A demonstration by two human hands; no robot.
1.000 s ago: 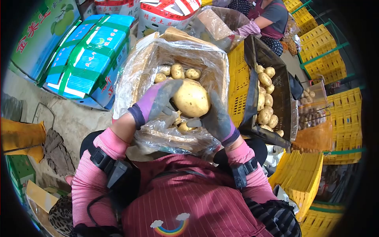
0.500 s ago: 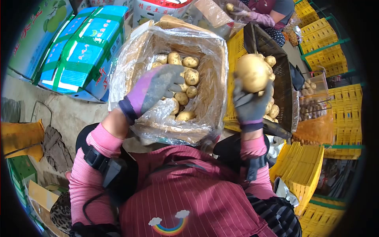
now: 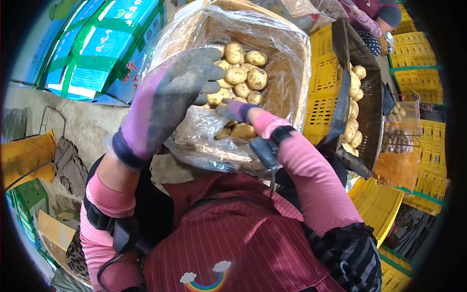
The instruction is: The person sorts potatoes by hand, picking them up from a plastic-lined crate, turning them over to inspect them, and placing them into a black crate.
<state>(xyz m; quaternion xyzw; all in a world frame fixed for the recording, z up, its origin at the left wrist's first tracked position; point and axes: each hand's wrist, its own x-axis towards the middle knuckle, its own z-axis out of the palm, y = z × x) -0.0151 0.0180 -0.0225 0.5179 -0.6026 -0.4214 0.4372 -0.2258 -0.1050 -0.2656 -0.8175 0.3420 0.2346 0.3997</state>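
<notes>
Several potatoes (image 3: pixel 236 75) lie in an open cardboard box (image 3: pixel 300 73) lined with clear plastic film (image 3: pixel 194 138). Above the box's left side is my left hand (image 3: pixel 172 97), in a purple and grey glove, fingers apart and nothing visible in them. My right hand (image 3: pixel 233 109), gloved too, reaches into the box low over the potatoes; its fingers are blurred and partly hidden, so what they hold cannot be made out. To the right, more potatoes (image 3: pixel 354 126) sit in a dark-lined crate (image 3: pixel 370 97).
Blue boxes with green tape (image 3: pixel 104 48) stand at the upper left. A yellow crate (image 3: pixel 323 73) is right of the cardboard box. Another person (image 3: pixel 372 22) sits at the top right. Stacked yellow crates (image 3: pixel 416 53) and an orange net bag (image 3: pixel 396 168) are farther right.
My right hand has moved left from the dark-lined crate into the box, and the large potato it held is no longer visible in it. My left hand has risen closer to the camera.
</notes>
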